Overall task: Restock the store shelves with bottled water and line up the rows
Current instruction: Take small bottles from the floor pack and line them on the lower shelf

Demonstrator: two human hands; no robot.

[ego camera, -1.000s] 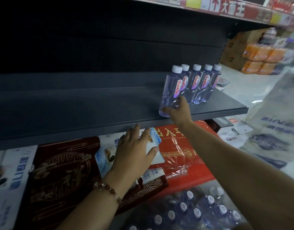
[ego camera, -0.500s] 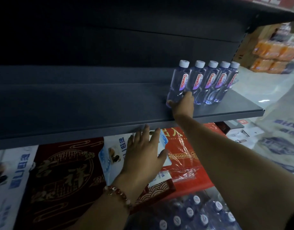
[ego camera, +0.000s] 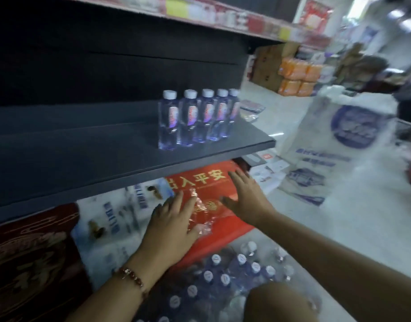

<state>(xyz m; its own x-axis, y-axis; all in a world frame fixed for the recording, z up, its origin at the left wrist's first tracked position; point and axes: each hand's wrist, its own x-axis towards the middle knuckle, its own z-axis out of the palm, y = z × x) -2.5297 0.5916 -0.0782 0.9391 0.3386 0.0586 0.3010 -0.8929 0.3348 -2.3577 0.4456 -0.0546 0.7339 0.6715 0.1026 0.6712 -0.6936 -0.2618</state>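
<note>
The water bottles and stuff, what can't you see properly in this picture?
- Head view: labels on the shelf bottles are blurred, unreadable.
- Pack of bottles on the floor: partly hidden by both arms and a knee, so no count.
- Left hand covers what lies under its palm.
- Right hand: motion-blurred.

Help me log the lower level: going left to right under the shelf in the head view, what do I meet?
Dark red mat → white-and-blue packs → left hand → right hand → white printed bag.
</note>
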